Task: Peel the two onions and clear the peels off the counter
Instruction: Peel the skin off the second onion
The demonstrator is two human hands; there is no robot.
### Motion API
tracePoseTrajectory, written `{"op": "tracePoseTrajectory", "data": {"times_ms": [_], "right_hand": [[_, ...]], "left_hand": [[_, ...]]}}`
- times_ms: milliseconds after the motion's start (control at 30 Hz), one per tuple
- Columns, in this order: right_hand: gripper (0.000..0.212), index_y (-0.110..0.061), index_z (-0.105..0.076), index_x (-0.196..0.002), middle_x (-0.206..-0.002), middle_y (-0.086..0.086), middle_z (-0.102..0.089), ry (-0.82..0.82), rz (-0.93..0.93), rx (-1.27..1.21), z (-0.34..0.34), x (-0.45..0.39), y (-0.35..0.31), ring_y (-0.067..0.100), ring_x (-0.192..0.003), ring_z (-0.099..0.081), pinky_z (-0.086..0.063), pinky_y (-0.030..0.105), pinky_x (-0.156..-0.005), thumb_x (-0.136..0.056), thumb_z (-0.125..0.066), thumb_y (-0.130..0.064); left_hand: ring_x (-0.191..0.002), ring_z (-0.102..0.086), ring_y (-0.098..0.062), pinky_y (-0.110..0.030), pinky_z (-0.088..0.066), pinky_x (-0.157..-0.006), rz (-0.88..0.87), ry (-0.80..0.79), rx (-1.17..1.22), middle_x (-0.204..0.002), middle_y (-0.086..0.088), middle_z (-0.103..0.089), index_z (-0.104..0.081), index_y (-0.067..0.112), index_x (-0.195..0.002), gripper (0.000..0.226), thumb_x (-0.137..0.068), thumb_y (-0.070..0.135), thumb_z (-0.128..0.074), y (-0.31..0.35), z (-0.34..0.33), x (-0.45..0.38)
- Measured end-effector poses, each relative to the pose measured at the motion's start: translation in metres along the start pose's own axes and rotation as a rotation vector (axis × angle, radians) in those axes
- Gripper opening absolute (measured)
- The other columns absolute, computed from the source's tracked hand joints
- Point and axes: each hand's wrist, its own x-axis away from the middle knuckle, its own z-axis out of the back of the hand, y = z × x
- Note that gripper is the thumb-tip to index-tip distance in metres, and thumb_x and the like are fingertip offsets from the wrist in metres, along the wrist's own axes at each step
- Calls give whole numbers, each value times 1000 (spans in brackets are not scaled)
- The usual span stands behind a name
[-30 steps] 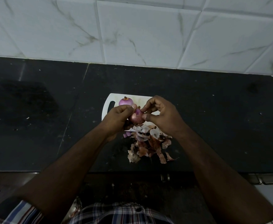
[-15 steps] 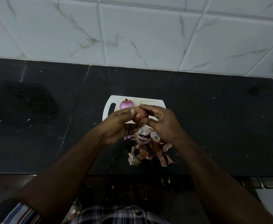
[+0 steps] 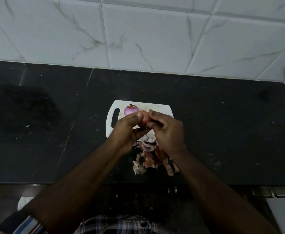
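Both hands work above the white cutting board (image 3: 162,108), likely so loose skin drops onto the peel pile (image 3: 152,159) at the board's near edge. The left hand (image 3: 128,129) curls around the half-peeled onion (image 3: 144,118), its thumb on top; the right hand (image 3: 168,130) pinches the onion's right side. The peeled onion (image 3: 130,110) rests on the board's far left part.

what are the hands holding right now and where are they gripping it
Both hands hold one onion above the cutting board. The left hand pinches its left side, the right hand its right side; fingers cover most of it.
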Motion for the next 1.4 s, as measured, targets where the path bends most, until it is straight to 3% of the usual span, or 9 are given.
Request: {"op": "tracePoseTrajectory", "data": {"times_ms": [200,400,500,667,867,933,1000,1133,1400], "right_hand": [[50,-16,-64,-132,-128,-3,-67,-253,-107,12,5,-4,-11,2,-116,-57,-47,24,-103,-84,-78,-16],[51,-11,-68,-126,-127,2,-68,-129,-86,56,2,-6,-13,10,-121,-61,-43,13,-103,-77,-82,-8],[47,-12,-68,-126,-126,3,-69,-92,-49,83,-2,-4,-12,12,-120,-62,-46,19,-104,-80,-80,-7],[39,-10,-71,-122,-123,5,-71,-30,-19,125,-8,0,-7,13,-118,-63,-36,0,-98,-83,-77,-6],[36,-10,-71,-120,-120,3,-72,-98,16,126,-3,3,-8,14,-115,-64,-46,15,-99,-84,-76,-10],[45,-18,-67,-127,-124,-4,-69,-214,-53,71,0,2,-10,7,-115,-61,-44,11,-96,-84,-77,-16],[52,-24,-64,-131,-124,-8,-68,-275,-87,28,0,-1,-11,4,-114,-61,-49,18,-96,-81,-78,-19],[55,-18,-66,-130,-128,-4,-68,-195,-120,20,0,-6,-13,5,-118,-61,-40,5,-97,-78,-82,-11],[50,-14,-70,-124,-124,1,-70,-96,-78,13,-1,-3,-13,11,-115,-64,-50,29,-103,-77,-84,-12]], "left_hand": [[-101,-70,-34,-42,-60,-90,40,-24,-4,-110,-18,-69,-59,4,-121,25,-97,4,-62,-1,9,-1],[-110,-69,-32,-40,-61,-89,13,-109,-29,-125,-18,-69,-60,6,-134,32,-104,5,-50,4,8,-3],[-95,-73,-24,-35,-61,-78,-26,-41,-16,-114,-13,-72,-67,9,-122,26,-103,3,-50,2,3,-2],[-86,-72,-22,-34,-60,-73,-35,22,18,-99,-7,-75,-68,9,-115,21,-102,4,-53,-3,-1,-3],[-81,-71,-19,-37,-62,-77,-47,19,-10,-91,-7,-72,-63,9,-111,13,-98,5,-61,-4,4,1],[-87,-72,-24,-35,-62,-73,-22,-20,-61,-98,-11,-72,-62,8,-117,17,-99,10,-61,-3,8,4],[-88,-74,-26,-34,-62,-71,12,-94,-94,-110,-17,-72,-62,5,-127,26,-104,13,-53,1,11,6],[-100,-74,-27,-40,-62,-88,23,-171,-67,-115,-16,-73,-63,8,-130,31,-105,2,-45,9,12,8],[-93,-74,-29,-34,-63,-75,-45,-29,-62,-109,-17,-74,-69,7,-123,27,-102,1,-52,3,5,6]]}}
